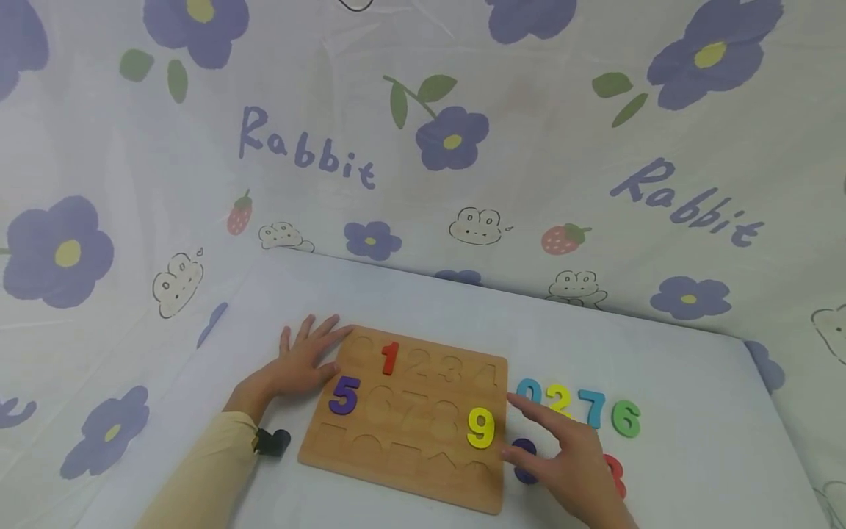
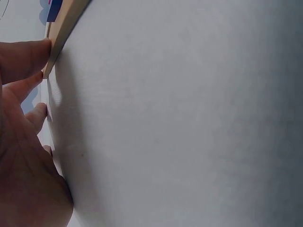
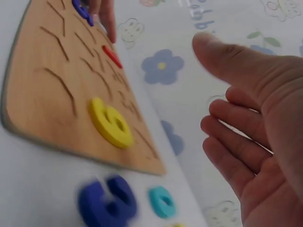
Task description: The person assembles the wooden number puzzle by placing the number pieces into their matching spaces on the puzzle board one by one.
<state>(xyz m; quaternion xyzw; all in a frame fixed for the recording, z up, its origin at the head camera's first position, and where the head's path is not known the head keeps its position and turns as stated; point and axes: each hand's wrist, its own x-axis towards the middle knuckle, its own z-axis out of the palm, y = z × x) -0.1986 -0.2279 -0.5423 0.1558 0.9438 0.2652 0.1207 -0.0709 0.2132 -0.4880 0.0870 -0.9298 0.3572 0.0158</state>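
A wooden number board (image 1: 423, 437) with shaped recesses lies on the white table. My left hand (image 1: 302, 366) rests at its left edge, fingers spread, thumb and a fingertip touching the board. A red 1 (image 1: 390, 358), a purple 5 (image 1: 344, 395) and a yellow 9 (image 1: 481, 428) are on it. By the right edge hovers my right hand (image 1: 570, 455), thumb and fingers apart, with nothing between them. The right wrist view shows the yellow 9 (image 3: 111, 124) tilted against the view and a dark blue number (image 3: 108, 202) beside the board; that piece is blurred.
Right of the board lie a blue 0 (image 1: 529, 391), a yellow 2 (image 1: 559, 398), a blue 7 (image 1: 592, 408) and a green 6 (image 1: 626, 419). A red number (image 1: 616, 474) is partly hidden by my right hand. A patterned curtain (image 1: 423, 198) hangs behind the table.
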